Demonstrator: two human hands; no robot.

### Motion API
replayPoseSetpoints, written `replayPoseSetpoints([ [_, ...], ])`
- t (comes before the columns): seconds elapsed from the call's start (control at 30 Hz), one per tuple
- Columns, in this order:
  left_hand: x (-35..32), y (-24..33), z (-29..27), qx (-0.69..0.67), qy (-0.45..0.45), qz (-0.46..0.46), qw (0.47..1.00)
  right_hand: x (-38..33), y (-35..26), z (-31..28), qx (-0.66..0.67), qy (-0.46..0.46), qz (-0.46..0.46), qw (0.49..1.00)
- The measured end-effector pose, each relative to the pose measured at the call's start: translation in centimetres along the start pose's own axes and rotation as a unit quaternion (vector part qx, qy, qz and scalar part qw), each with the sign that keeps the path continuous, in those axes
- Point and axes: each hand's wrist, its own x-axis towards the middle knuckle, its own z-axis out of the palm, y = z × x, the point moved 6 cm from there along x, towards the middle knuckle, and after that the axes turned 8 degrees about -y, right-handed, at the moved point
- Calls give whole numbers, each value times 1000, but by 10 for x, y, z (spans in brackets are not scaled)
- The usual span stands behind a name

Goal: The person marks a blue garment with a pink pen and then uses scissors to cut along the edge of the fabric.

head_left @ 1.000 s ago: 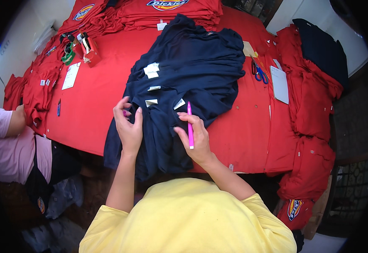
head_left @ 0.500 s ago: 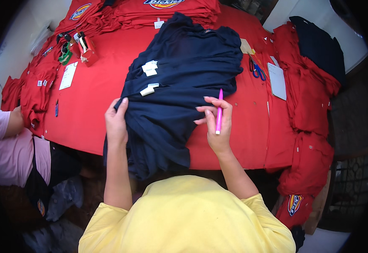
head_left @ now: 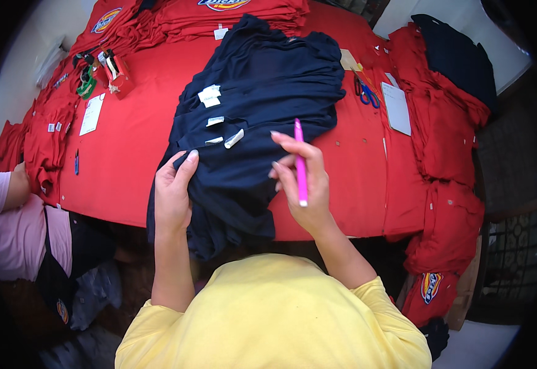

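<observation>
A stack of navy blue shirts (head_left: pixel 262 77) lies spread in front of me, with its near end hanging over the table edge. My left hand (head_left: pixel 173 197) pinches the left edge of an upper shirt between thumb and fingers. In my right hand (head_left: pixel 310 190) a pink pen (head_left: pixel 300 166) is held upright between the fingers, over the right part of the stack. White labels (head_left: pixel 215 121) show on several shirts; one label (head_left: pixel 234 138) sticks up tilted between my hands.
A red cloth (head_left: pixel 127 166) covers the table. Blue-handled scissors (head_left: pixel 367 93) and a white notepad (head_left: pixel 396 107) lie on the right. At the left are a red box (head_left: pixel 118 79), a paper sheet (head_left: pixel 92 115) and a blue pen (head_left: pixel 76 162). Red garments (head_left: pixel 440 123) are piled around; a person (head_left: pixel 25 227) sits left.
My left hand has folded the shirt edge over and moved slightly right, uncovering more labels. My right hand, still with the pink pen, has shifted left. The whole view has shifted a little.
</observation>
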Motion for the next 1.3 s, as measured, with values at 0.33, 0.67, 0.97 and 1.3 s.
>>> replayPoseSetpoints([
  [0.33,-45,-16,30,183,-340,-105,917,33,-4,12,176,-226,121,950],
  [0.67,30,1,-5,551,-48,123,824,-188,-17,-225,90,170,193,962],
  [0.97,33,-22,-6,238,-151,-76,957,-110,17,-91,49,39,224,973],
  [1.3,-51,-3,66,416,-346,9,841,-50,-6,15,59,-132,178,973],
])
